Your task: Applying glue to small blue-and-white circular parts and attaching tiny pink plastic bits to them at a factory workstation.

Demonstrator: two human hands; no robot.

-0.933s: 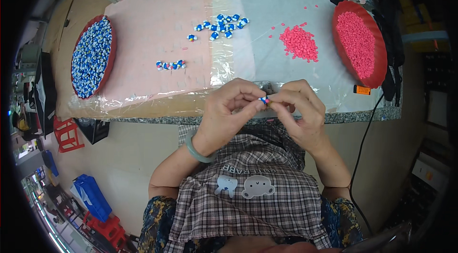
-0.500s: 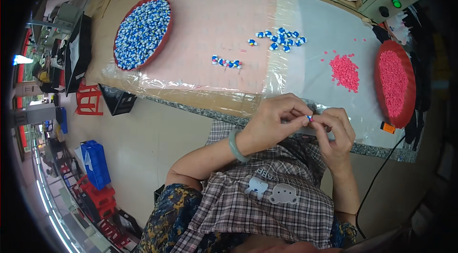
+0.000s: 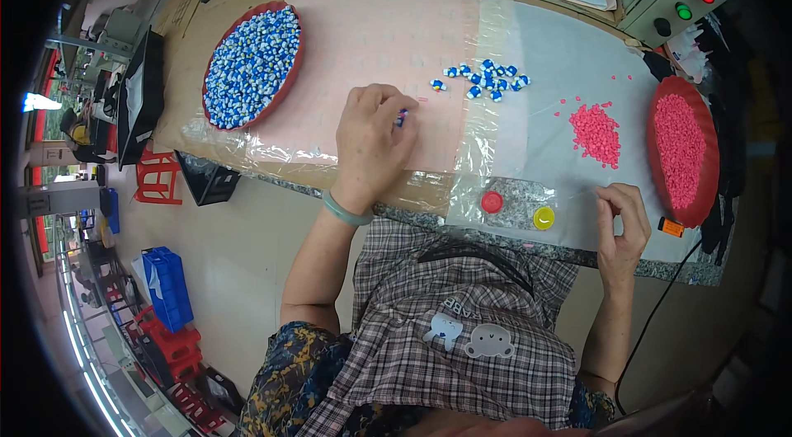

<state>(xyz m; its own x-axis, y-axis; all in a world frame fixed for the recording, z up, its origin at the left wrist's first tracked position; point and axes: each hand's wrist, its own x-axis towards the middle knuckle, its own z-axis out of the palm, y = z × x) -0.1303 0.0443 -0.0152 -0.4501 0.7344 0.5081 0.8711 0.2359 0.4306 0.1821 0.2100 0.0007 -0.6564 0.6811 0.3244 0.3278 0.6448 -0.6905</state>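
Hands are apart on the counter (image 3: 396,190) as I watch from the head view. My left hand (image 3: 373,140) lies on the pink sheet (image 3: 371,41), fingers curled around a small blue-and-white piece (image 3: 402,116) pinched at the fingertips; only a sliver of it shows past the knuckles. A pale green bangle (image 3: 346,210) sits on that wrist. My right hand (image 3: 623,227) is at the counter's near edge, on the clear plastic film (image 3: 536,107), thumb and forefinger pressed together; I cannot tell whether anything is between them.

Beyond the left hand, a loose cluster of blue-and-white pieces (image 3: 487,81) lies where the pink sheet meets the film. A small heap of pink pellets (image 3: 598,132) lies near the right hand, beside a red tray of pink pellets (image 3: 683,148). A red tray of blue-and-white pieces (image 3: 252,66) is far to the left. A red cap (image 3: 492,202) and a yellow cap (image 3: 544,218) sit between my hands.
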